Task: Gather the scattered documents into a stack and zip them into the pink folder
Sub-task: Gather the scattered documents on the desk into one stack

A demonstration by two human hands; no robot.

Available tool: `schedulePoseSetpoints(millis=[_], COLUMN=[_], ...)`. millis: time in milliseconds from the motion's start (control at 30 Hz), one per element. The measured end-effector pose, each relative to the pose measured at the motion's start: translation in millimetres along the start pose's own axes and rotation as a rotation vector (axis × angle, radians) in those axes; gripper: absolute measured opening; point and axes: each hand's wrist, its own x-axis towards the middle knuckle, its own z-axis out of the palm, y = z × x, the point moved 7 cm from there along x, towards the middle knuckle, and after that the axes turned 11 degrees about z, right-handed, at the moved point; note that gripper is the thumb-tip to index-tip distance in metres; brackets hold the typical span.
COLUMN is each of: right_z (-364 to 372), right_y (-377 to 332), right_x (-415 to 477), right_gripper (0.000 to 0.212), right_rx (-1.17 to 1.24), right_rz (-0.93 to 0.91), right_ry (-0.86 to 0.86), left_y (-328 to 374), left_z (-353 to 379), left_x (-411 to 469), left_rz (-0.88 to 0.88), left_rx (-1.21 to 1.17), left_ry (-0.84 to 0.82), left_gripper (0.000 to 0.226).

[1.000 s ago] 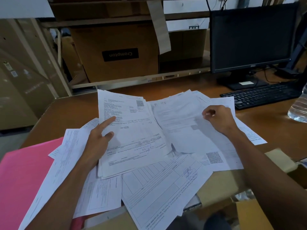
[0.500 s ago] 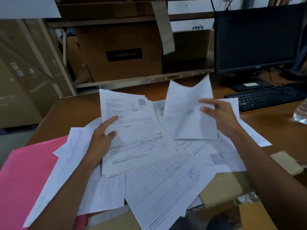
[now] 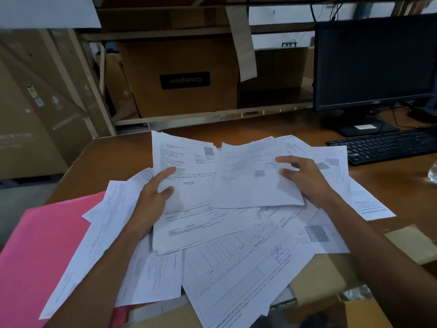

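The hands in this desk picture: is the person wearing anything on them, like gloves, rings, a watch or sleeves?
Nothing shows. The left hand and right hand are bare, with no gloves, and no rings can be made out in the dim light. Both wrists and forearms are uncovered as far as the picture's bottom edge: no watch, bracelet or sleeve is in view.

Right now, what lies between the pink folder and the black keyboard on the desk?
In the head view, scattered white printed documents cover that stretch, with both hands on them; pink folder left, black keyboard right.
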Motion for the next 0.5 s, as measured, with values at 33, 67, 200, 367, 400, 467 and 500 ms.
schedulePoseSetpoints(millis=[33,67,200,367,400,467,500], right_z=[6,13,49,104,113,123,120], right_y=[-4,-8,-34,-49,-48,-45,-45], right_x=[-3,-6,-19,-33,-36,-41,-43], right_gripper=[0.031,0.032,0.031,0.032,0.033,0.035,0.036], right_rx=[-0.037,-0.061,-0.085,-0.246,-0.294,-0.389,-0.395], right_rz=[-0.036,-0.064,-0.135,-0.216,-0.236,-0.277,-0.28], right_ry=[-0.015,-0.03,-0.19,-0.184,-0.177,-0.171,-0.162], left_y=[1,3,9,14,14,13,13], left_z=[1,2,5,5,4,2,0], left_x=[0,-1,-3,-6,-6,-4,-3], left_rz=[-0.002,-0.001,0.004,0.077,0.101,0.12,0.123], left_rx=[-0.009,-0.009,-0.007,0.025,0.04,0.049,0.055], left_ry=[0.0,-0.003,-0.001,-0.024,-0.029,-0.023,-0.012], left_gripper=[0.04,0.037,0.039,0.067,0.07,0.068,0.066])
